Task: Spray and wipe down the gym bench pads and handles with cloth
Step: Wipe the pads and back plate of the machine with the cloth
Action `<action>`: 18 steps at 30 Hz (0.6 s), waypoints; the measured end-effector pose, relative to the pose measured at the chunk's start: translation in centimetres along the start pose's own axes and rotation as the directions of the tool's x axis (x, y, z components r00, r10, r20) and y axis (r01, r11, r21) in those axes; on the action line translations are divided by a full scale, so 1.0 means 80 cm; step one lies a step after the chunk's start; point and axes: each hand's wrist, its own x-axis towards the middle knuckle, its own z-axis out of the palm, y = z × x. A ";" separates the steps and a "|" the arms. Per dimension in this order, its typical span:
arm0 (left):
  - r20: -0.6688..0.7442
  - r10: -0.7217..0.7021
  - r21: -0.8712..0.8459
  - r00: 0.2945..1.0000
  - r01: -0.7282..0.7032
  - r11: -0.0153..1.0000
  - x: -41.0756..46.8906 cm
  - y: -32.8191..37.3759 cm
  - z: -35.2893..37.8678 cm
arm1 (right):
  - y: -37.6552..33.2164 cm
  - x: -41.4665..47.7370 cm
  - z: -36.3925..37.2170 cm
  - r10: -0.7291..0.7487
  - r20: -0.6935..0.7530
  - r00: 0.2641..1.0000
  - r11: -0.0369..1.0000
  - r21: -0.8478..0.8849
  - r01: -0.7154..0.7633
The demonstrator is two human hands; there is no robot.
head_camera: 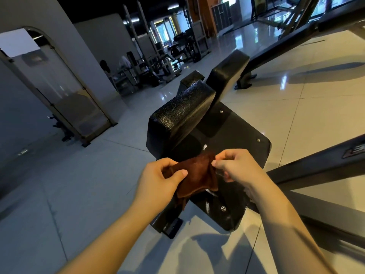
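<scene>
A brown cloth (pixel 194 175) is stretched between both hands above the black gym machine. My left hand (pixel 160 178) grips its left edge with thumb over the fabric. My right hand (pixel 237 169) pinches its right corner; something small and clear shows under that hand's fingers, too unclear to name. Just beyond the cloth stands a black textured pad (pixel 177 117), tilted, and a second black pad (pixel 227 74) sits further back. Below the hands lies the machine's flat black base plate (pixel 243 139) with bolts. No spray bottle is plainly visible.
Dark steel frame bars (pixel 316 167) run across at the right and another bar (pixel 296 38) crosses at the upper right. Glossy floor tiles (pixel 69 184) surround the machine. A framed mirror (pixel 59 86) leans at the left. More gym machines (pixel 177 50) and a person stand in the background.
</scene>
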 end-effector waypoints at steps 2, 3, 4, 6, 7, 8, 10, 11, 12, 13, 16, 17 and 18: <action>-0.054 0.050 0.064 0.997 -0.046 0.997 0.004 -0.001 0.008 | 0.001 -0.004 0.008 0.138 0.038 0.990 0.981 0.134 -0.142; -0.076 0.083 0.099 0.994 -0.075 0.992 0.007 -0.002 0.013 | 0.000 -0.006 0.013 0.203 0.100 0.974 0.939 0.261 -0.222; -0.085 0.116 0.127 0.990 -0.105 0.986 0.008 -0.003 0.018 | -0.001 -0.008 0.018 0.242 0.161 0.957 0.883 0.371 -0.286; -0.060 0.171 0.184 0.983 -0.157 0.970 0.011 0.000 0.029 | 0.000 -0.003 0.023 0.269 0.175 0.947 0.796 0.513 -0.321; -0.041 0.185 0.214 0.982 -0.173 0.962 0.013 0.002 0.033 | 0.001 0.002 0.026 0.275 0.137 0.952 0.763 0.571 -0.303; -0.026 0.195 0.235 0.980 -0.184 0.954 0.015 0.004 0.037 | 0.002 0.008 0.028 0.282 0.092 0.955 0.731 0.624 -0.276; -0.001 0.211 0.251 0.977 -0.204 0.946 0.017 0.004 0.039 | -0.001 0.018 0.032 0.301 0.036 0.953 0.667 0.706 -0.238; 0.010 0.219 0.266 0.976 -0.214 0.940 0.018 0.003 0.039 | -0.002 0.022 0.033 0.306 0.027 0.952 0.644 0.731 -0.228; 0.018 0.232 0.290 0.973 -0.227 0.930 0.017 0.000 0.038 | -0.003 0.026 0.036 0.304 0.032 0.952 0.626 0.747 -0.225; 0.025 0.252 0.313 0.967 -0.247 0.917 0.017 -0.003 0.038 | -0.004 0.028 0.039 0.295 0.042 0.955 0.615 0.757 -0.223; 0.053 0.317 0.358 0.947 -0.314 0.879 0.019 -0.012 0.036 | -0.003 0.031 0.049 0.264 0.065 0.962 0.601 0.769 -0.217; 0.072 0.329 0.374 0.942 -0.331 0.866 0.021 -0.014 0.036 | 0.000 0.033 0.053 0.268 0.064 0.961 0.598 0.771 -0.218; 0.092 0.335 0.386 0.938 -0.344 0.856 0.022 -0.015 0.036 | 0.002 0.035 0.055 0.286 0.057 0.957 0.591 0.775 -0.223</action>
